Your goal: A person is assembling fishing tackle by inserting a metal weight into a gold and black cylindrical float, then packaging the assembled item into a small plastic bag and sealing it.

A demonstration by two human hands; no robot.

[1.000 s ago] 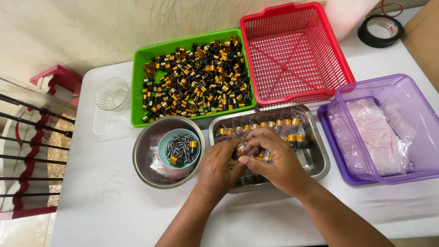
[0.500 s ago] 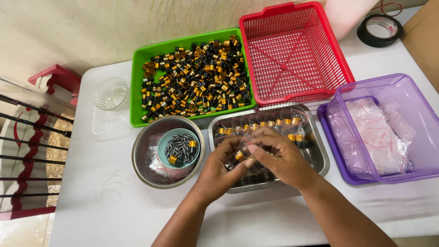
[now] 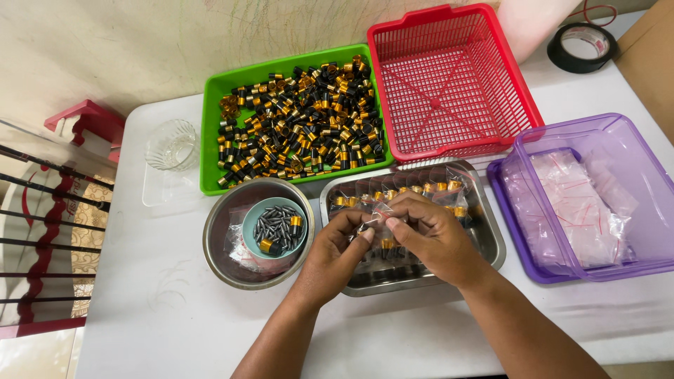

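Small clear bag (image 3: 381, 210) pinched between left hand (image 3: 335, 251), right hand (image 3: 430, 235), above steel tray (image 3: 491, 242).

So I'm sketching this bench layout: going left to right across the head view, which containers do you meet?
Clear glass cup → round steel bowl → green tray of black-and-gold parts → rectangular steel tray under the hands → red basket → purple bin of clear bags.
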